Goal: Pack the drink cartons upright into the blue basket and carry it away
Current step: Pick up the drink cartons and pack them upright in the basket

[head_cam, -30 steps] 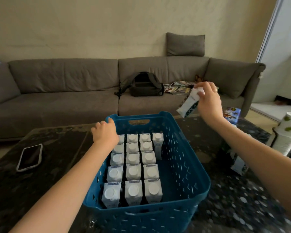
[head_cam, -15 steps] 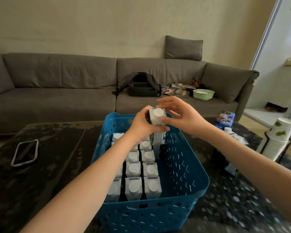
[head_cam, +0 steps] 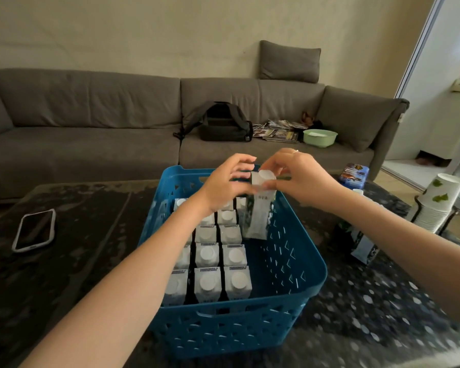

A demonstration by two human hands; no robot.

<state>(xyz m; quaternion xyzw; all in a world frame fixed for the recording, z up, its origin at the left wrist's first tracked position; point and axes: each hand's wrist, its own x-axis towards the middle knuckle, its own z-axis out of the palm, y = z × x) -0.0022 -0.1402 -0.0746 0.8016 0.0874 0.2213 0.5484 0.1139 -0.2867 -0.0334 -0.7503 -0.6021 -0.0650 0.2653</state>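
Observation:
The blue basket [head_cam: 314, 274] stands on the dark table. Several white-capped drink cartons [head_cam: 207, 282] sit upright in rows along its left and middle. One more drink carton [head_cam: 259, 219] stands upright at the far end of the basket's right side, next to another at the back. My right hand [head_cam: 300, 176] pinches its top between thumb and fingers. My left hand [head_cam: 223, 184] is at the carton's left side with fingers spread and loosened, and its wrist hides some cartons in the far rows.
More cartons [head_cam: 361, 245] lie on the table to the basket's right. A phone [head_cam: 35, 229] lies at the left, a stack of paper cups [head_cam: 436, 203] stands at the right edge, and a blue box [head_cam: 355, 175] sits behind. The grey sofa [head_cam: 91, 144] holds a backpack [head_cam: 223, 123] and a green bowl [head_cam: 319, 136].
My right hand brought a carton from over the table into the basket. Both hands lowered it upright into the right column. My left hand loosened its grip on it.

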